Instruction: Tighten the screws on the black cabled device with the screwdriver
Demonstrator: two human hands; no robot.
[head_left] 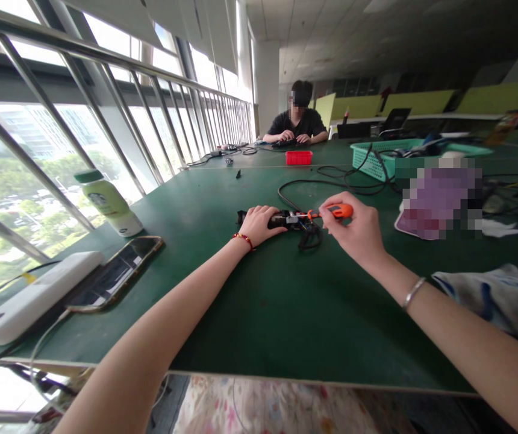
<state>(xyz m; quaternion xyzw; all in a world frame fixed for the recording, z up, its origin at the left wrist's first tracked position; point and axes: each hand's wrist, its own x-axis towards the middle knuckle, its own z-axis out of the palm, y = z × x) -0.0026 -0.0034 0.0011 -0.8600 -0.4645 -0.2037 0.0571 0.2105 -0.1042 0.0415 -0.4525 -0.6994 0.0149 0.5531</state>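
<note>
A black elongated device with small wires showing at its right end lies on the green table. My left hand is wrapped over its left part and holds it against the tabletop. In my right hand is an orange and grey screwdriver, gripped by the handle and pointing left. Its thin shaft reaches the device's right part; the exact contact of the tip is too small to tell. A black cable runs from around the device toward the back right.
Left: bottle, phone, white power strip. Behind: red tray, small black piece, a person handling a dark object. Right: green basket, purple item, cloth. Metal railing along the window.
</note>
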